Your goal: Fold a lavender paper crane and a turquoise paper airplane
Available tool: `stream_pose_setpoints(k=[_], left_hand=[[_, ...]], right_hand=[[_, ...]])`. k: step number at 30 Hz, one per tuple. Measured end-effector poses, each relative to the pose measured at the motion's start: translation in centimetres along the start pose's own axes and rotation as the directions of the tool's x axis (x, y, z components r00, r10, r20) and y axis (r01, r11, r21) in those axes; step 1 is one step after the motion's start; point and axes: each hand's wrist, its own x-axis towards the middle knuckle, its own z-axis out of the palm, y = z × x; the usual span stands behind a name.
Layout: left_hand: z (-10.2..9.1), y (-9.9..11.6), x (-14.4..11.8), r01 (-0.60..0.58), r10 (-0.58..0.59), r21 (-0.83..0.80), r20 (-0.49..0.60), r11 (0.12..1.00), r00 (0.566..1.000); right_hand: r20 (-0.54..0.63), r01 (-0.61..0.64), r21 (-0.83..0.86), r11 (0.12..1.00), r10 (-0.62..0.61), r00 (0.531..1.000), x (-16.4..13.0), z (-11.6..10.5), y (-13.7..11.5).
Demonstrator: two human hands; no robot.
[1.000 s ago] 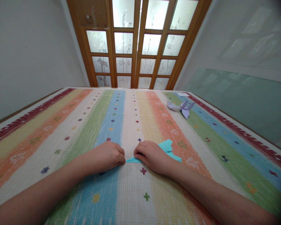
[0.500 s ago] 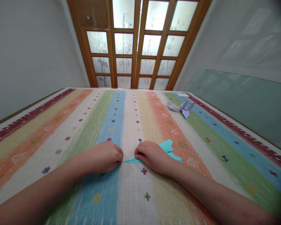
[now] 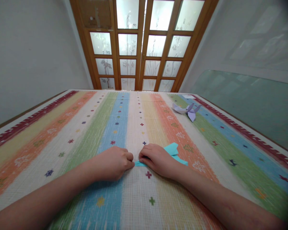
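1. Now the left hand (image 3: 115, 163) sits closer to the right hand (image 3: 156, 159) than half a second ago; its curled fingertips have slid in over the near tip of the blue paper (image 3: 174, 153), so less of that tip shows.
2. Only a short sliver of blue is visible between the two hands, where a longer point lay bare a second back.
3. Left fingers are bent and pressing down at the paper's tip; whether they pinch it or only pin it flat, I cannot tell.
4. Right fingers are curled over the paper's middle, holding it against the mat (image 3: 86, 134); that hand has hardly moved.
5. Folded flaps of the paper stick out past the right hand, on the orange stripe.
6. My guess is a crease is being pressed at the narrow tip, with the left hand working along it.
7. Farther off to the right, a lilac crane (image 3: 187, 110) rests on the mat, well apart from both hands.
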Motion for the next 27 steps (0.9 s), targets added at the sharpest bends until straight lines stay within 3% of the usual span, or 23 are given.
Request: stream_pose_setpoints(k=[3, 16, 20, 27], left_hand=[[-0.3, 0.1, 0.0, -0.025, 0.023, 0.016, 0.073, 1.000, 0.997], [-0.9, 0.1, -0.4, 0.002, -0.005, 0.020, 0.130, 1.000, 0.992], [-0.4, -0.1, -0.2, 0.027, -0.029, 0.023, 0.086, 0.999, 0.996], [1.9, 0.2, 1.0, 0.113, -0.121, -0.075, -0.110, 0.991, 0.987]], right_hand=[[-0.002, -0.003, 0.009, 1.000, 0.003, 1.000, 0.0, -0.1, 0.0], [0.002, -0.010, 0.009, 1.000, 0.010, 1.000, 0.0, -0.3, -0.1], [0.004, -0.008, -0.004, 1.000, 0.008, 1.000, 0.0, -0.2, -0.2], [0.011, -0.010, -0.050, 0.999, 0.011, 1.000, 0.0, -0.2, -0.1]])
